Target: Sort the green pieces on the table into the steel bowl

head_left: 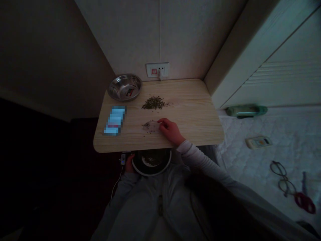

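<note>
My right hand [172, 130] rests over the front of the wooden table, fingers curled and closed at the edge of a thin, clear plastic piece [152, 126]. Small dark grains [145, 125] lie at the left end of that piece. Behind it is a larger heap of dried greenish grains, like peppercorns [154, 103]. Below the table's front edge, my left hand [129, 163] grips the left side of a dark bowl with a pale rim [151, 174]. More grains [150, 161] lie inside this bowl, which the table edge partly covers.
A steel basin [125, 87] stands at the table's back left, with a lit phone [114, 120] in front. A wall socket [157, 70] holds a plug. On the white bedding at right lie a green bottle [247, 110], a remote [258, 142], glasses [283, 177] and a red item [304, 202].
</note>
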Demonstrator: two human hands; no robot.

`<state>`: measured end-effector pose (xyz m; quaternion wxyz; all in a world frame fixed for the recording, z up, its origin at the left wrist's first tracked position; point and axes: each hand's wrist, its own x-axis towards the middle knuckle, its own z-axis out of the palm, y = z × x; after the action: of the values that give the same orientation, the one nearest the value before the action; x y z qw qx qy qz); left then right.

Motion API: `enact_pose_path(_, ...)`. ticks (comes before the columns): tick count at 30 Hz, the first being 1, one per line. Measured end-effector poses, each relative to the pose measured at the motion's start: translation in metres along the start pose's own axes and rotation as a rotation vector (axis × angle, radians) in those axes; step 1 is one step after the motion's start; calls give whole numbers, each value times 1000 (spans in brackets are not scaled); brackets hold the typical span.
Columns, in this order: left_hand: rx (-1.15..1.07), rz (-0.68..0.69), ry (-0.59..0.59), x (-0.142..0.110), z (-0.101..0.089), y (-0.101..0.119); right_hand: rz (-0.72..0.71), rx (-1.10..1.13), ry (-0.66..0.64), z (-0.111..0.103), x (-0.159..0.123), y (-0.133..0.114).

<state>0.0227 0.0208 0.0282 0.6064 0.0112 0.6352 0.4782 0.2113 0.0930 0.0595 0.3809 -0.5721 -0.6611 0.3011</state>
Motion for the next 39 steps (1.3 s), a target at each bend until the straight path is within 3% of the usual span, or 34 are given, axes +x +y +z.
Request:
enact_pose_path(12, 6, 88, 24, 22, -15, -11, -9, -55, -15, -1, -2, -1)
enact_pose_path(26, 7, 121, 29, 15, -11, -6, -9, -69, -5, -1, -3, -3)
enact_pose_path(32, -6, 83, -61, 9, -9, -5, -47, -60, -74, -2, -3, -2)
enact_pose_path(39, -48, 24, 27, 10, -6, -5, -29, -53, -51, 0, -4, -2)
